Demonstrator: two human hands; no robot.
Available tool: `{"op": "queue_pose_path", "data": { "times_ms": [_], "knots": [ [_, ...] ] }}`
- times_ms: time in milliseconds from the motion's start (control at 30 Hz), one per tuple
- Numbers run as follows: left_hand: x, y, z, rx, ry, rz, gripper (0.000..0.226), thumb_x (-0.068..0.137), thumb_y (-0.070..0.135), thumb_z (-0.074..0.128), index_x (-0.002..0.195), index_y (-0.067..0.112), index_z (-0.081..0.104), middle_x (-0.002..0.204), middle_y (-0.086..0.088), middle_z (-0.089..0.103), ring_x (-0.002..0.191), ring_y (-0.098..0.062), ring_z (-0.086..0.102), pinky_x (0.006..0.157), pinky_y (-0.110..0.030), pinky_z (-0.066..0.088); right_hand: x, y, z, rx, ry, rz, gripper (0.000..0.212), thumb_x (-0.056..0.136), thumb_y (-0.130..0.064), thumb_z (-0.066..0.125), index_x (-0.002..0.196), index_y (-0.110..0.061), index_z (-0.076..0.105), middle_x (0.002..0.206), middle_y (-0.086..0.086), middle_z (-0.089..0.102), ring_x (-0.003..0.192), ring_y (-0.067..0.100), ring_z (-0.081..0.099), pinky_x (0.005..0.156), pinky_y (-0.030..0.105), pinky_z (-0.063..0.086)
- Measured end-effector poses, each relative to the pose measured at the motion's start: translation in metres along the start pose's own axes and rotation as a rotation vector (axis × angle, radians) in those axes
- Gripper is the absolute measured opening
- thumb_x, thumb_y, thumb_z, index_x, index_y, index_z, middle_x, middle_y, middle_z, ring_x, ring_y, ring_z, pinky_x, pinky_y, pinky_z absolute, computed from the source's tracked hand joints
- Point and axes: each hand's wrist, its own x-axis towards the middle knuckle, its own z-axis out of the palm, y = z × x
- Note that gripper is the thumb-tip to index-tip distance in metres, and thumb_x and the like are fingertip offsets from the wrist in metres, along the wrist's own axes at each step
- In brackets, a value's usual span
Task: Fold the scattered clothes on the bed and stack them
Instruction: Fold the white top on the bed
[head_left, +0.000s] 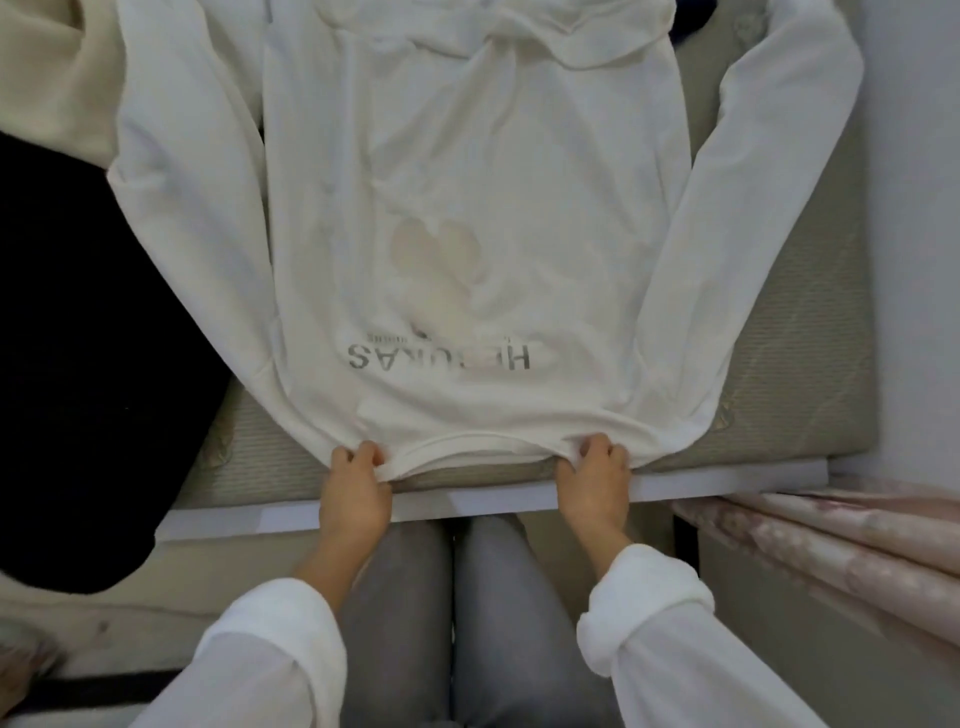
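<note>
Left hand (355, 493), right hand (595, 483): pinch grips

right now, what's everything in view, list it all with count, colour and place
white hoodie: one, white with a pale heart print and grey lettering, spread flat on the bed, sleeves out to both sides
black garment: one, black, left side of the bed, hanging over the near edge
cream garment: one, cream, far left, beyond the black one
bed: one, grey-beige mattress, under the clothes
pink patterned fabric: one, pale pink, lower right
legs: two, grey trousers, below the bed's edge
left hand: grips the hoodie's near hem
right hand: grips the same hem
</note>
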Motion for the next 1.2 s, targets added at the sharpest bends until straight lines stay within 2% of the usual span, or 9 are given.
{"op": "queue_pose_path", "data": {
  "times_ms": [100,167,300,400,533,733,1000,1100,1200],
  "knots": [
    [0.010,-0.003,-0.018,0.071,-0.088,0.048,0.013,0.079,0.007,0.058,0.091,0.011,0.062,0.099,-0.012,0.058,0.091,-0.032,0.057,0.070,-0.031,0.041,0.010,0.007,-0.017,-0.011,0.030,-0.127,0.009,0.088,-0.007,0.054,0.097,-0.008,0.056,0.103,0.010,0.054,0.095,0.029,0.053,0.073,0.031,0.038],
    [0.014,0.004,-0.036,0.209,-0.255,0.024,0.013,0.077,0.006,0.053,0.079,0.015,0.062,0.088,-0.006,0.063,0.084,-0.026,0.060,0.066,-0.029,0.043,0.016,0.011,-0.031,-0.194,-0.052,-0.213,0.016,0.082,0.001,0.052,0.091,-0.009,0.062,0.098,0.009,0.057,0.096,0.028,0.054,0.071,0.030,0.040],
    [0.025,0.030,-0.070,0.436,-0.722,-0.055,0.030,0.080,0.009,0.058,0.110,0.009,0.062,0.106,-0.009,0.065,0.088,-0.022,0.065,0.070,-0.027,0.052,0.030,0.005,-0.054,-0.365,-0.565,-0.153,0.009,0.078,-0.014,0.065,0.087,-0.015,0.069,0.091,0.003,0.063,0.092,0.022,0.062,0.075,0.028,0.047],
    [0.042,0.054,-0.088,0.316,-0.882,-0.117,0.032,0.084,0.024,0.063,0.114,0.013,0.060,0.101,-0.005,0.065,0.076,-0.020,0.066,0.070,-0.028,0.054,0.049,-0.027,-0.074,-0.134,-0.625,-0.084,0.036,0.082,-0.037,0.069,0.098,-0.005,0.071,0.094,0.006,0.066,0.085,0.019,0.060,0.080,0.030,0.049],
    [0.089,0.097,-0.110,0.003,-0.427,0.101,0.021,0.089,0.022,0.058,0.105,0.011,0.065,0.092,-0.006,0.065,0.073,-0.020,0.065,0.064,-0.025,0.047,0.091,-0.090,-0.105,-0.074,-0.285,-0.200,0.022,0.090,-0.028,0.059,0.102,-0.013,0.068,0.104,0.008,0.067,0.086,0.020,0.058,0.076,0.027,0.044],
    [0.168,0.165,-0.159,-0.213,-0.009,0.205,0.018,0.091,0.021,0.053,0.105,0.019,0.063,0.100,0.001,0.063,0.081,-0.018,0.060,0.064,-0.026,0.040,0.171,-0.167,-0.131,-0.051,-0.141,-0.306,0.018,0.090,-0.022,0.053,0.101,-0.013,0.065,0.101,0.006,0.066,0.084,0.022,0.060,0.075,0.031,0.050],
    [0.287,0.222,-0.207,0.053,0.488,0.424,0.046,0.088,0.012,0.054,0.133,0.012,0.047,0.141,-0.013,0.039,0.124,-0.031,0.037,0.094,-0.044,0.038,0.290,-0.232,-0.173,-0.052,0.370,-0.451,0.040,0.093,-0.012,0.051,0.133,-0.012,0.046,0.129,0.010,0.047,0.109,0.028,0.051,0.084,0.037,0.042],
    [0.322,0.231,-0.215,0.246,0.525,0.557,0.062,0.089,0.014,0.055,0.146,0.019,0.032,0.156,-0.009,0.021,0.142,-0.030,0.016,0.107,-0.051,0.028,0.326,-0.242,-0.178,-0.254,0.524,-0.494,0.065,0.080,0.007,0.054,0.139,-0.019,0.042,0.144,0.013,0.033,0.117,0.032,0.042,0.088,0.039,0.037],
    [0.351,0.239,-0.220,0.331,0.482,0.576,0.060,0.094,0.028,0.051,0.149,0.028,0.026,0.158,-0.003,0.018,0.146,-0.025,0.008,0.112,-0.051,0.016,0.354,-0.240,-0.184,-0.364,0.609,-0.548,0.056,0.079,0.005,0.060,0.128,-0.023,0.055,0.144,0.014,0.037,0.120,0.034,0.037,0.088,0.044,0.032]
  ]
}}
